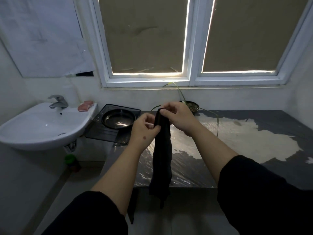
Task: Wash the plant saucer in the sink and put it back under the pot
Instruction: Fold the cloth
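At the far left of the frame we see a white wall-hung sink (42,126) with a chrome tap (58,101) and a pink sponge (85,106) lying on its rim. Just right of it, a dark tray (108,134) sits on the left end of the desk (279,122), and in it lies the black plant saucer (118,119), glossy and apart from the pot. At centre frame our left hand (144,128) pinches a black cloth (162,150) part-way down its edge, fingers curled on the fabric; our right hand (179,118) grips the cloth's top end, so that the cloth hangs down past the desk's near edge. Behind the right hand, the pot (193,106) stands at the back of the desk under the window (191,41), thin green leaves (217,124) trailing right. The grey desk shines under wrinkled film, with a large pale patch across its right half. Both panes are covered, light leaking at the edges. A pale sheet (42,34) hangs upper left. The pot is mostly hidden by the hand; a green object (70,159) below the sink is too dim to identify.
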The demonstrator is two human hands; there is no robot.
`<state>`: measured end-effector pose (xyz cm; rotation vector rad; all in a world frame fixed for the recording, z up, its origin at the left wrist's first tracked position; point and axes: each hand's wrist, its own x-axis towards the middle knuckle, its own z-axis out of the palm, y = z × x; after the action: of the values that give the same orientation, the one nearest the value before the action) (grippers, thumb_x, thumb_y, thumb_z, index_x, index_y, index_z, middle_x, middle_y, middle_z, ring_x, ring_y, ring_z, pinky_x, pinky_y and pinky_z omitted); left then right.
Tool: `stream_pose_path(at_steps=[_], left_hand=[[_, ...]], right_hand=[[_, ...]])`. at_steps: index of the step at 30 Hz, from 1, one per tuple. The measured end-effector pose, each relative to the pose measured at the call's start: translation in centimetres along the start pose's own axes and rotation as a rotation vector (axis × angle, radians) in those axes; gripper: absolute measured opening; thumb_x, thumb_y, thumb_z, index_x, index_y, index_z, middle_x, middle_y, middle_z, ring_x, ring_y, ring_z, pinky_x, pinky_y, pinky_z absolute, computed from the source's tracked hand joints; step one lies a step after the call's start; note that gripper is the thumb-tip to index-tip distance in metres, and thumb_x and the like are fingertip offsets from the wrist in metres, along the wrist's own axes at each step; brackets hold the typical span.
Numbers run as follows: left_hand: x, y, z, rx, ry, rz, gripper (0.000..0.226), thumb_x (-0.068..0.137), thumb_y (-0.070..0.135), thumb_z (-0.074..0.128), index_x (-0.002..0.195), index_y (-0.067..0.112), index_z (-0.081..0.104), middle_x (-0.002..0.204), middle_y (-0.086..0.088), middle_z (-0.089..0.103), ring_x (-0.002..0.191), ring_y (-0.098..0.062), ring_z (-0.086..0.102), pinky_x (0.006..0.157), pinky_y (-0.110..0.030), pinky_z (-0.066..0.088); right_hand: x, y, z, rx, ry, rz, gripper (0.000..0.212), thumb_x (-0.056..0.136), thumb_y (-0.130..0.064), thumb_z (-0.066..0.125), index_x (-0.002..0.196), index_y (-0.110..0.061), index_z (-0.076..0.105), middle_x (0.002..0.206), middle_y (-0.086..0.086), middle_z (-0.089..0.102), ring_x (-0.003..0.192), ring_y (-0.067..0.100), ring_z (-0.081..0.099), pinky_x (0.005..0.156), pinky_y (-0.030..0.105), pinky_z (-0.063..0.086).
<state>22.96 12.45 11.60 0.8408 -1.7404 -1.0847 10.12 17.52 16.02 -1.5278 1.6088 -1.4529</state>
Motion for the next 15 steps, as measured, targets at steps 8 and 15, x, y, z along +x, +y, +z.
stream_pose_path(at_steps=[8,15], left_hand=[[-1.7,-5.8,0.0,0.264,-0.180,-0.241,0.008,0.078,0.009,0.069,0.080,0.009,0.061,0.074,-0.004,0.062,0.070,-0.019,0.060,0.066,-0.027,0.048],[-1.8,-5.9,-1.3,0.125,-0.284,-0.440,0.021,0.080,0.016,0.073,0.080,0.004,0.056,0.080,-0.013,0.063,0.069,-0.020,0.063,0.058,-0.027,0.052]], right_hand=[[1.5,-2.2,-2.2,0.088,0.181,-0.020,0.014,0.091,-0.010,0.057,0.080,-0.017,0.057,0.075,0.000,0.058,0.065,0.005,0.055,0.055,0.013,0.046],[2.2,-0.9,-4.2,0.035,0.328,0.102,0.015,0.091,-0.015,0.056,0.077,-0.018,0.056,0.076,0.000,0.058,0.077,0.016,0.057,0.071,0.031,0.049]])
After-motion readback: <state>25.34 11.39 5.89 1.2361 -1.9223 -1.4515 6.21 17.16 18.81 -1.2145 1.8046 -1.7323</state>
